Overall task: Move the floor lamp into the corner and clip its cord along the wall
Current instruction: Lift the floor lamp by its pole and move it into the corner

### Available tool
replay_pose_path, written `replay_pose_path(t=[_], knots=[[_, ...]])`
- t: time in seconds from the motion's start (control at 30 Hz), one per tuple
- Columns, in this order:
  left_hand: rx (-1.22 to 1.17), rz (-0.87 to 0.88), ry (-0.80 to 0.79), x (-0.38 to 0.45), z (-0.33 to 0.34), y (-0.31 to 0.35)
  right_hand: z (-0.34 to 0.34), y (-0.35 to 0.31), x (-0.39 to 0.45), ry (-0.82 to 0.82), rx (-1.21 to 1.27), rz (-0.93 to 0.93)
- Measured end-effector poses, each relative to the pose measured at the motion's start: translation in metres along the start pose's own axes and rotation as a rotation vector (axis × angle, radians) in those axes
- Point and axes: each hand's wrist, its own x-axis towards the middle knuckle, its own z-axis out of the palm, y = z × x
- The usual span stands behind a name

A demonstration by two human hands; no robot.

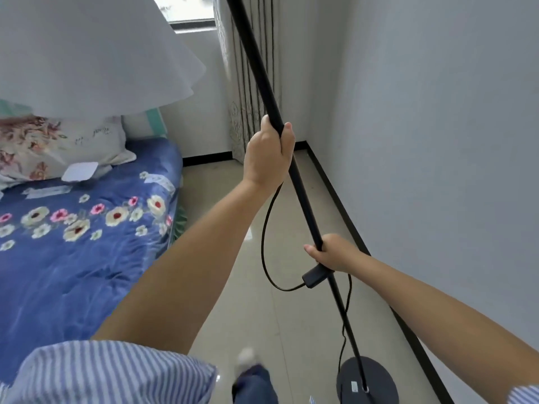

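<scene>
Both fists closed on the slim black metal lamp pole [294, 173], left hand [269, 153] high, right hand [335, 253] low, I steady it tilted near the right wall, its black cord [264, 237] looping free.

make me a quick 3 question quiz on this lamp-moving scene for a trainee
1. True or false: both hands grip the lamp pole.
2. Which hand is higher on the pole? A) left hand B) right hand C) they are level
3. Fill in: the cord hangs in a loose loop and runs into a small black ____ beside the pole.

Key
1. True. Each hand is closed round the pole.
2. A. The left hand holds the pole well above the right, which grips just above the switch.
3. Switch. Below it the cord trails down toward the round base near the floor.
</scene>
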Motion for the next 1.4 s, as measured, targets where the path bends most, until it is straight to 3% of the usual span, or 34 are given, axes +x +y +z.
replay_pose_path(t=[0.67, 0.97, 1.4], knots=[[-0.127, 0.002, -0.184, 0.445, 0.158, -0.303, -0.18, -0.056, 0.516, 0.067, 0.014, 0.073], [-0.124, -0.007, -0.247, 0.631, 0.24, -0.399, -0.27, -0.065, 0.718, 0.086, 0.077, 0.067], [-0.149, 0.011, -0.483, 0.853, 0.331, -0.566, -0.343, -0.097, 0.977, 0.183, 0.113, 0.318]])
